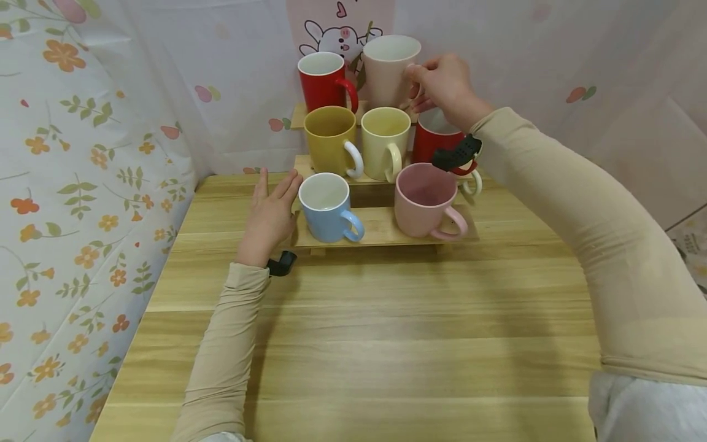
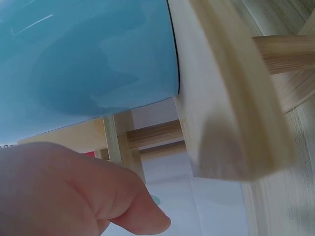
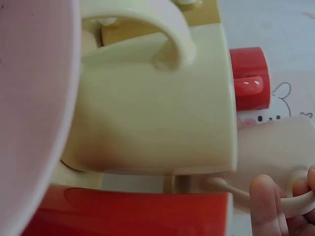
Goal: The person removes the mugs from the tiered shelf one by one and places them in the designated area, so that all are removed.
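Observation:
On the top tier of a wooden stepped rack (image 1: 375, 230), my right hand (image 1: 450, 86) pinches the handle of a pale beige-pink mug (image 1: 386, 77). In the right wrist view, fingers (image 3: 266, 206) meet around that handle. A red mug (image 1: 320, 83) stands to its left. My left hand (image 1: 270, 215) has its fingers spread and extended at the rack's left end, close beside a light blue mug (image 1: 326, 212). In the left wrist view the thumb (image 2: 142, 214) lies near the blue mug and the shelf board (image 2: 216, 98), holding nothing.
The middle tier bears a mustard mug (image 1: 329, 144) with a white handle, a pale yellow mug (image 1: 383, 147) and a second red mug (image 1: 428, 144). A pink mug (image 1: 422, 205) sits at the bottom right, a cream handle (image 1: 474, 183) showing behind. Printed curtains (image 1: 232, 92) hang behind the table (image 1: 375, 344).

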Demonstrator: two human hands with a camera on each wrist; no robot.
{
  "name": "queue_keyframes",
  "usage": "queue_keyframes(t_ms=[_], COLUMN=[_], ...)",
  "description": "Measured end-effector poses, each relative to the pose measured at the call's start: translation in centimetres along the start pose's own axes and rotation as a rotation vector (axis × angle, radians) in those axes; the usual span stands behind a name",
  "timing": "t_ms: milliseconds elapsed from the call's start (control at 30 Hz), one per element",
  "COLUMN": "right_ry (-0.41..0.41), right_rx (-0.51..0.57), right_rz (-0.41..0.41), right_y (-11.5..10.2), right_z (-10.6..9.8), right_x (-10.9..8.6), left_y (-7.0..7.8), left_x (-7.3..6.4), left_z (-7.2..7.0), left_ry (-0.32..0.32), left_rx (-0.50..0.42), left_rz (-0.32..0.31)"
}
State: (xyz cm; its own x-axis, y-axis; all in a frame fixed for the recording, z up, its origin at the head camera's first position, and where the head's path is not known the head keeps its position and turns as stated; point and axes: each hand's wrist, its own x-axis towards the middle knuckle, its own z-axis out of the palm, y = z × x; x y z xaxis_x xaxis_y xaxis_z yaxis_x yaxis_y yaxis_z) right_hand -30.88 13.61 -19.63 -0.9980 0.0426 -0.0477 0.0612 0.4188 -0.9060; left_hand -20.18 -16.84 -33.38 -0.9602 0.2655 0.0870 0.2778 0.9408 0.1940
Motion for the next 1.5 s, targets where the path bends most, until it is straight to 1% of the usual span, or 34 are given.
queue_keyframes(t_ms=[167, 467, 667, 733, 867, 1067, 1300, 1500], right_ry=[0.019, 0.047, 0.069, 0.072, 0.088, 0.112, 0.145, 0.165], right_rx=[0.067, 0.105, 0.141, 0.135, 0.115, 0.184, 0.193, 0.251], right_rz=[-0.002, 0.011, -0.011, -0.010, 0.005, -0.016, -0.008, -0.011], right_y=[-0.2, -0.2, 0.0, 0.1, 0.6, 1.5, 3.1, 4.4], right_z=[-0.7, -2.1, -3.2, -3.5, -4.6, -6.1, -8.0, -9.4], right_x=[-0.2, -0.4, -0.5, -0.6, -1.0, -1.1, -1.4, -1.5], left_y=[0.1, 0.3, 0.4, 0.4, 0.4, 0.4, 0.6, 0.7], left_x=[0.0, 0.0, 0.0, 0.0, 0.0, -0.1, 0.0, 0.0], left_z=[0.0, 0.1, 0.0, -0.1, -0.1, -0.1, -0.1, -0.1], left_ry=[-0.002, -0.009, -0.015, -0.020, -0.022, -0.012, -0.031, -0.033], left_rx=[-0.011, -0.021, -0.024, -0.021, -0.020, -0.004, -0.002, -0.014], left_rz=[-0.018, -0.022, -0.026, -0.028, -0.028, -0.020, -0.030, -0.040])
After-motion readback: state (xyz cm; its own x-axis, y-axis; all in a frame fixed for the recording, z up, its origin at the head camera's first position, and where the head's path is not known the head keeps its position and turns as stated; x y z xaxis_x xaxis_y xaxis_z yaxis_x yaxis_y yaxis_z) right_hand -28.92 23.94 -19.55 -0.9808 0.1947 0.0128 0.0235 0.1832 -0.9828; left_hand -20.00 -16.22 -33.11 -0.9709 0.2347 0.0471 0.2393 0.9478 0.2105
